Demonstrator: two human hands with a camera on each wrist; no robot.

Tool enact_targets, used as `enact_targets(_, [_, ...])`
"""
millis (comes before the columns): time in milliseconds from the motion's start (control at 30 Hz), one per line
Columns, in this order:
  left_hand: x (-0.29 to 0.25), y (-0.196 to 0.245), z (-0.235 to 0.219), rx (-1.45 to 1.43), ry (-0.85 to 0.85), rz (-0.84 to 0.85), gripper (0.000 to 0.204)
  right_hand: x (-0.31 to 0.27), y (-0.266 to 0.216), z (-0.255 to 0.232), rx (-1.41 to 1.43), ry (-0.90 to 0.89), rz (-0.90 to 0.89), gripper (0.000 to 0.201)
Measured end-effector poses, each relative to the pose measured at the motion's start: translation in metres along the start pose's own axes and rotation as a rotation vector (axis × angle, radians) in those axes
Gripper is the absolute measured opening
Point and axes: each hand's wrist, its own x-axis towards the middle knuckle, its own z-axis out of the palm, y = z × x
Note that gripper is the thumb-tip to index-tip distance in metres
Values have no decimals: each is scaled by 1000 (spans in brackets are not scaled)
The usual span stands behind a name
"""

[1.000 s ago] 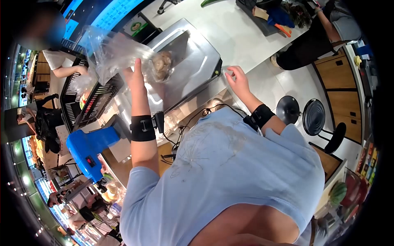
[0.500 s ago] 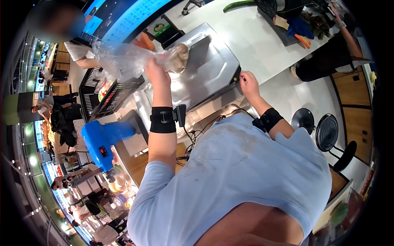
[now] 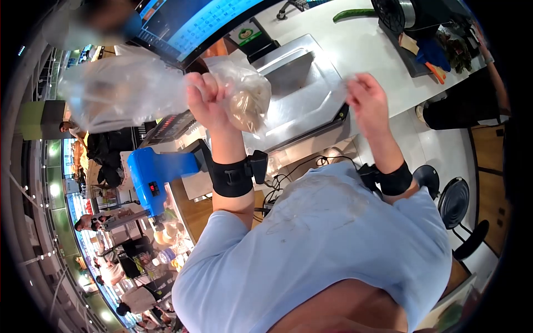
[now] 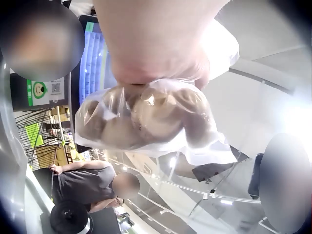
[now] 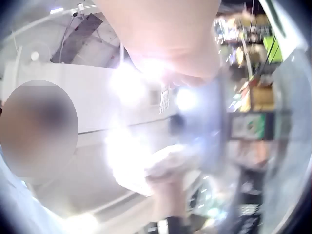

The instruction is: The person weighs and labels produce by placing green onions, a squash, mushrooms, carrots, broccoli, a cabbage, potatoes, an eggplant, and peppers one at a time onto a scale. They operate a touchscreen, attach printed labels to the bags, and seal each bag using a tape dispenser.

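Note:
In the head view my left hand [image 3: 208,102] grips the gathered neck of a clear plastic bag [image 3: 125,91]. Its filled end, with pale brown rounded produce [image 3: 247,108] inside, bulges out to the right of the fist. The left wrist view shows this produce [image 4: 156,114] close up through the film, just past the hand. My right hand [image 3: 369,102] is raised by the right edge of the metal weighing scale [image 3: 302,83], its fingers bent and blurred. Between those fingertips, in the right wrist view, is a small white label [image 5: 164,100] with dark printed lines.
Behind the scale stand a lit touchscreen [image 3: 194,25] and a small green-and-white sign [image 3: 248,36]. A blue device [image 3: 152,175] and a black basket [image 3: 177,129] are at the left. A cucumber [image 3: 353,14] lies on the white counter. Another person stands at top left.
My left hand has lifted the bag from the scale and drawn it nearer, closing round its neck. The right hand went to the scale's corner, then rose from it. The head view has shifted.

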Motion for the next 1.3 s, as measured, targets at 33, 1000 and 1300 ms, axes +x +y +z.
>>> enact_targets(33, [-3, 1, 5, -22, -36, 52, 31, -9, -17, 29, 67, -115, 60, 15])
enact_targets(1000, [-62, 85, 24, 119, -148, 575, 37, -62, -9, 178, -609, -624, -787, 44])
enact_targets(1300, [-52, 99, 2, -222, -276, 351, 43, -48, 6, 180, -241, -916, -76, 50])
